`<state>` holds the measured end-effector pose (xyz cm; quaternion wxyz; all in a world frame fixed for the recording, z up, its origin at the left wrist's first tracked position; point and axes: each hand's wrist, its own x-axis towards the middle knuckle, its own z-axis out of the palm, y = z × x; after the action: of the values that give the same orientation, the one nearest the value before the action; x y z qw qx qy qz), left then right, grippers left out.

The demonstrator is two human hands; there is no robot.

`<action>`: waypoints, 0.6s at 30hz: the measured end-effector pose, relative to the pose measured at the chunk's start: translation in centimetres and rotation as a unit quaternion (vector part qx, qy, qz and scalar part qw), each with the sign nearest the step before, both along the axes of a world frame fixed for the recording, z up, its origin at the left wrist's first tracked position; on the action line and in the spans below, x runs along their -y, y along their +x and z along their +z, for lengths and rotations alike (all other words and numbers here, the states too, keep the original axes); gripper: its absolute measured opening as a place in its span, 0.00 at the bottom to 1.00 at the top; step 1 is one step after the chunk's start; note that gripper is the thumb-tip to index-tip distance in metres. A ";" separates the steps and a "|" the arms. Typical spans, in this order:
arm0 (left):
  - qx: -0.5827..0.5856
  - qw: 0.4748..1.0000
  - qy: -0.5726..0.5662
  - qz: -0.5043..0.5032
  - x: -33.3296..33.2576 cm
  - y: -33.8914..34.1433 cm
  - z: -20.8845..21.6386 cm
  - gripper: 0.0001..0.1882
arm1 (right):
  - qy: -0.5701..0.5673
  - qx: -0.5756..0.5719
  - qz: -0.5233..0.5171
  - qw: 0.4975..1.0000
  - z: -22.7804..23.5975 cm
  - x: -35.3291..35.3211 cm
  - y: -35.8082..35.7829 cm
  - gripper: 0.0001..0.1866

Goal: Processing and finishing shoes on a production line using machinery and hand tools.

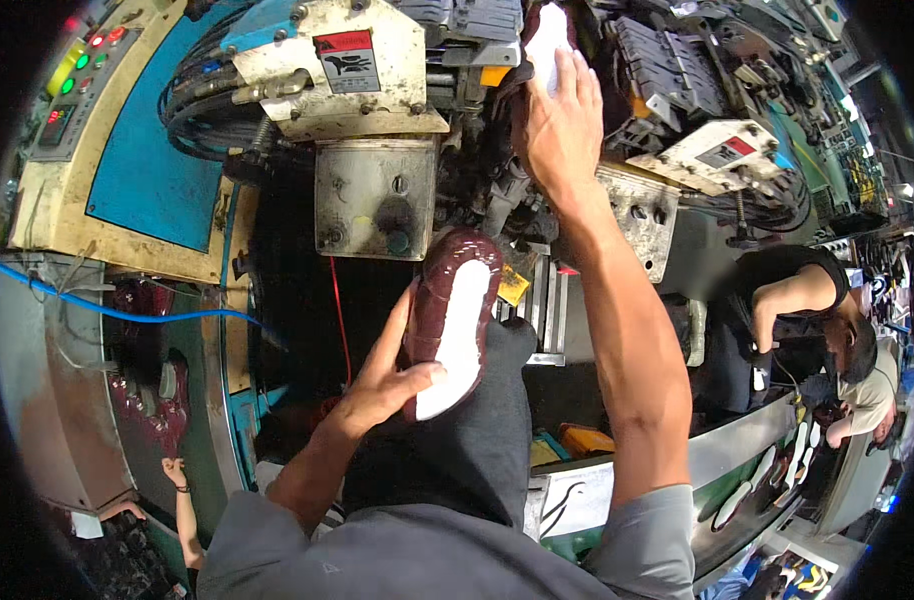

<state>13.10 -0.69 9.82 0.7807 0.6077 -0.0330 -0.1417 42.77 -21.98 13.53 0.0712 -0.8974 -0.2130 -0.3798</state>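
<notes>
My left hand is closed around a maroon shoe upper with a white insole board on its underside. The underside faces up, the thumb lies on the white board and the other fingers go round the left edge. Out in front, my right hand grips a second maroon shoe upper, also white side up, which sits among the clamps of a shoe machine. The right fingers lie along its white board; the palm hides the near end.
At the left stand a control panel with lit buttons and a blue hose. Another person's hand reaches to maroon uppers on a green conveyor. A bent-over co-worker and a belt with white-soled pieces are at the right.
</notes>
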 end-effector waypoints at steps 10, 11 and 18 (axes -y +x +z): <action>0.053 0.982 0.176 0.045 0.1 1.0 -1.1 0.60 | 0.001 0.027 0.014 1.000 2.4 -1.3 -0.2 0.30; 0.045 0.980 0.184 0.054 -0.1 0.7 -1.0 0.60 | -0.015 0.023 0.004 1.000 2.7 -0.9 -0.2 0.31; 0.039 0.982 0.125 0.136 -5.1 -4.8 -5.8 0.58 | -0.066 -0.043 0.021 0.997 4.5 1.7 1.5 0.42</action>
<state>8.30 4.45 4.00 0.7089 0.7042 0.0376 -0.0139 44.23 -23.65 18.07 0.0293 -0.9108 -0.2533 -0.3246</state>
